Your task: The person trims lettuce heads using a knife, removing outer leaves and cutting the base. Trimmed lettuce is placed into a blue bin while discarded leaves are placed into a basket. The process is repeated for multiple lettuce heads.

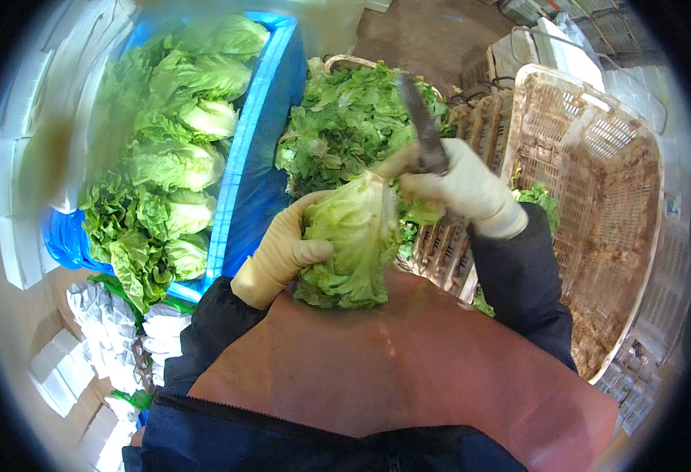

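My left hand (289, 248), in a pale rubber glove, holds a head of lettuce (351, 242) over the reddish apron (404, 360), its thumb across the leaves. My right hand (463, 183), gloved too, grips a knife (422, 118) with a dark, stained blade that points up and away. The fingers of this hand are at the stem end of the lettuce, where loose leaves hang; they are blurred, so whether they pinch a leaf is unclear. At the left, several lettuce heads (174, 159) lie in rows in a container lined with blue plastic (257, 130).
Beyond my hands a basket is heaped with loose leaves (345, 118). A large dirty plastic crate (593, 194) stands at the right, beside slatted crates (446, 253). White foam boxes (18, 194) line the far left, with white bags (107, 330) below the blue-lined container.
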